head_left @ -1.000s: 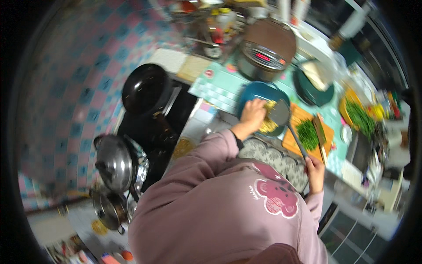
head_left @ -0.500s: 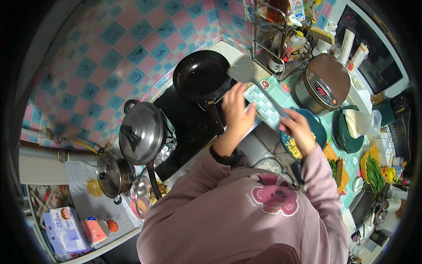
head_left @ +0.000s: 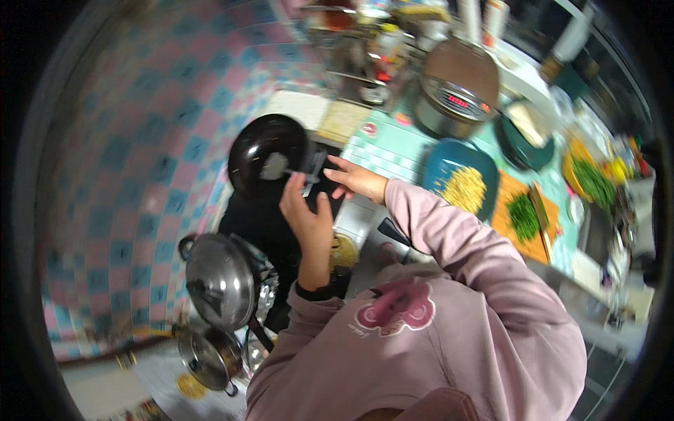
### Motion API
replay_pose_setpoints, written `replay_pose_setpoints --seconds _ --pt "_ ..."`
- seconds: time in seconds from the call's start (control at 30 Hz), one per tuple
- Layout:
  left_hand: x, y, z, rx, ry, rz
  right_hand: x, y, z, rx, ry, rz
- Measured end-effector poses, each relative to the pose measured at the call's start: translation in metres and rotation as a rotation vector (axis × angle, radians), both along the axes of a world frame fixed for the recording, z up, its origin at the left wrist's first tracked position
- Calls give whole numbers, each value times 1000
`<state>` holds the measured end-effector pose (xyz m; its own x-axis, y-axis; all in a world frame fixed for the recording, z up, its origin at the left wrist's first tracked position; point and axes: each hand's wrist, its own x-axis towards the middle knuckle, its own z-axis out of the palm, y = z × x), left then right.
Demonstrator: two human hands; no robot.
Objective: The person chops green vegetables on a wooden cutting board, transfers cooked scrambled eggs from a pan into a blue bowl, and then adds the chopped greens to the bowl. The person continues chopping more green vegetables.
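My left hand is raised over the near edge of the black stove, fingers up and apart, holding nothing that I can see. Beside it, my right hand reaches left with fingers curled at the handle end of a grey spatula; motion blurs the grip. The spatula's blade is inside a dark wok on the stove. The wok's own handle is mostly hidden near my left hand.
Left of me are a lidded pan and a smaller lidded pot. A rice cooker, a blue dish of yellow chopped food and a cutting board with chopped greens and a knife stand right. Behind is a condiment rack.
My right hand has moved left toward the wok, bringing the spatula's blade into it. My left hand has come lower by the wok. The whole view has turned and shifted.
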<state>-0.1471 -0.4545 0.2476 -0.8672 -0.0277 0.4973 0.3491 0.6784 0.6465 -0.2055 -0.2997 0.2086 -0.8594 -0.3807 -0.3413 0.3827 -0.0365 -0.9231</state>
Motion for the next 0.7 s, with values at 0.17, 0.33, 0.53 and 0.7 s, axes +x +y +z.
replay_pose_setpoints --seconds 0.17,0.33,0.53,0.7 --pt "4 68 15 -36 36 -266 68 126 -6 115 53 -418" --pt "15 153 -13 -71 -84 -462 190 290 -49 278 -25 -984" --pt "35 236 -98 -226 -333 -432 360 451 -136 981 -100 -1299" --pt "33 254 -177 -302 -514 -82 437 496 -161 1604 -260 -834"
